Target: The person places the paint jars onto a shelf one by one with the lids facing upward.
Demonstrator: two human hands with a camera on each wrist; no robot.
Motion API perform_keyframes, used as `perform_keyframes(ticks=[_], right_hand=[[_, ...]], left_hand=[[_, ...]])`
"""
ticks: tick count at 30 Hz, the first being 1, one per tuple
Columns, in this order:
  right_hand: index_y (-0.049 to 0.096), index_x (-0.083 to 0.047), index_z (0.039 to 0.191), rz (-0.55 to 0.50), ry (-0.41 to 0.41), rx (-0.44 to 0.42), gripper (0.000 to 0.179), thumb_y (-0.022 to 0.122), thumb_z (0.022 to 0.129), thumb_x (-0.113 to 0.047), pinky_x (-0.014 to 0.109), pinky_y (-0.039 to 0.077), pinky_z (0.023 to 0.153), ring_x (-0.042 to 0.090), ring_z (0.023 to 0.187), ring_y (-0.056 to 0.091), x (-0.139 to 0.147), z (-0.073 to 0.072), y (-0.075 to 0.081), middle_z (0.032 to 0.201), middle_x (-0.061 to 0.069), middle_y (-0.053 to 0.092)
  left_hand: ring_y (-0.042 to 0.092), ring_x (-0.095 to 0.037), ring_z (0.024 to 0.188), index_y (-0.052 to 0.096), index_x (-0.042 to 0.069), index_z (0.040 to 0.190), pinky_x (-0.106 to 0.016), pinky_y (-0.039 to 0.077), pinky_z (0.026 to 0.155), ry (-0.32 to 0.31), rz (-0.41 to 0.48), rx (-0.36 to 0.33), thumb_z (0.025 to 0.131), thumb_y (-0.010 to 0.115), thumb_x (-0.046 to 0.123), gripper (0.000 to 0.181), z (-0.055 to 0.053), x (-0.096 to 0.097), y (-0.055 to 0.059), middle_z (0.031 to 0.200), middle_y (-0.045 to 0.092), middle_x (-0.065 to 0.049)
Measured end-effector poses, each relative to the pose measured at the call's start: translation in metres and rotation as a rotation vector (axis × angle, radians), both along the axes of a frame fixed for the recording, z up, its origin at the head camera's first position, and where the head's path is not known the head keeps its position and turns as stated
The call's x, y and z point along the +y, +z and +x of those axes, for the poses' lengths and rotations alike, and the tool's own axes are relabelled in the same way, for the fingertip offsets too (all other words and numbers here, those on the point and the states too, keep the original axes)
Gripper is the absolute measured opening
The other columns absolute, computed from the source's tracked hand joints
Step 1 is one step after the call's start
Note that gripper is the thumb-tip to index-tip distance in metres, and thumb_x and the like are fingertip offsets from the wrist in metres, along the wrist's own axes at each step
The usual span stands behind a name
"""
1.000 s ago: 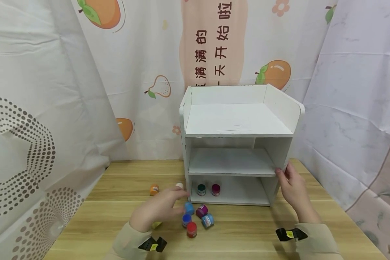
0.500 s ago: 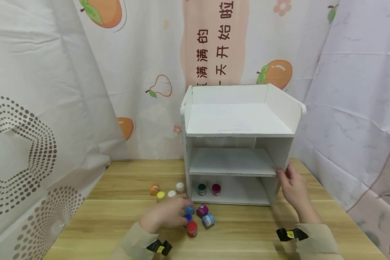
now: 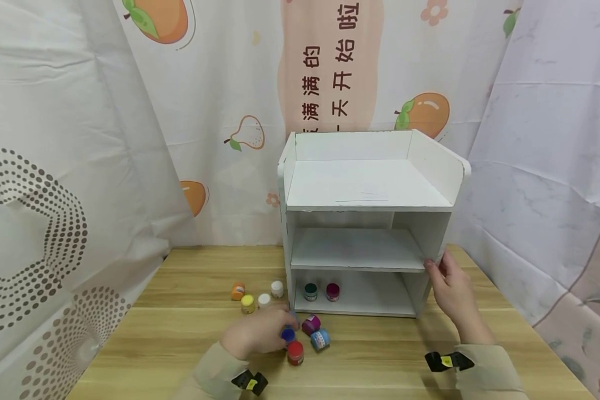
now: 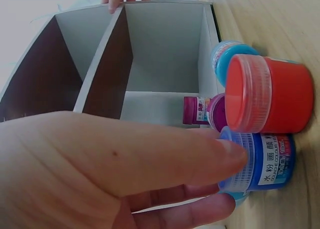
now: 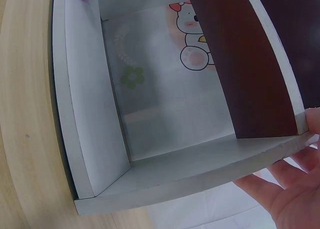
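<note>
My left hand (image 3: pixel 260 331) is down among small gouache paint jars in front of the shelf. It pinches a dark blue paint jar (image 4: pixel 272 161), with the thumb on its clear lid and the other fingers partly hidden behind. A red jar (image 3: pixel 295 353) stands right beside it. A light blue jar (image 3: pixel 293 318) is mostly covered by the fingers. My right hand (image 3: pixel 451 291) grips the right side panel of the white shelf (image 3: pixel 357 267) at the middle board, thumb at the front edge, fingers outside.
Purple (image 3: pixel 311 324) and light blue (image 3: pixel 320 339) jars lie tipped before the shelf. Orange (image 3: pixel 238 291), yellow (image 3: pixel 248 304) and two white jars (image 3: pixel 264 301) are to its left. Dark green (image 3: pixel 310 291) and magenta (image 3: pixel 332 291) jars stand on the bottom board.
My left hand has moved right and down onto the dark blue jar, uncovering the yellow and white jars. My right hand stays on the shelf.
</note>
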State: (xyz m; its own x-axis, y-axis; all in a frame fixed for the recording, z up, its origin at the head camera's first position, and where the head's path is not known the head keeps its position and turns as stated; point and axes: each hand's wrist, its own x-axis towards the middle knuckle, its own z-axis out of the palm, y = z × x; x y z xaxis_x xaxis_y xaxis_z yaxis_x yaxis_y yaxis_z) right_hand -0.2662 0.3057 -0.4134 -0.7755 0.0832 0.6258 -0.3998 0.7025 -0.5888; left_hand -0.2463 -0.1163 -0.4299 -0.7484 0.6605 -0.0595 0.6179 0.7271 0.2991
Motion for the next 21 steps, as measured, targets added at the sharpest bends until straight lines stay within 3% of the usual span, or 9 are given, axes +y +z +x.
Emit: perform_keyframes(ticks=[11,15,21], right_hand=[[0.050,0.003,0.140,0.002,0.010,-0.003,0.041,0.052,0.107,-0.021,0.000,0.033,0.081,0.049,0.115,0.060,0.002,-0.002,-0.001,0.127,0.031,0.061],[0.049,0.003,0.140,0.004,0.010,-0.006,0.041,0.052,0.107,-0.022,0.000,0.033,0.081,0.049,0.115,0.060,0.002,-0.001,-0.001,0.127,0.031,0.061],[0.050,0.002,0.140,0.012,-0.001,-0.007,0.041,0.053,0.107,-0.022,0.004,0.038,0.083,0.046,0.114,0.060,0.002,-0.001,-0.001,0.127,0.029,0.062]], left_hand=[[0.061,-0.011,0.099,0.076,0.016,0.107,-0.028,0.052,0.084,0.001,0.046,-0.029,0.083,0.080,0.008,0.026,-0.003,-0.003,0.001,0.110,0.062,0.006],[0.062,-0.013,0.101,0.077,0.015,0.106,-0.030,0.054,0.083,0.025,0.073,-0.039,0.084,0.080,0.007,0.023,-0.005,-0.009,0.001,0.114,0.065,0.003],[0.058,-0.012,0.084,0.076,0.013,0.104,-0.027,0.051,0.072,0.093,0.116,-0.083,0.085,0.078,0.003,0.022,-0.013,-0.023,0.000,0.102,0.066,0.003]])
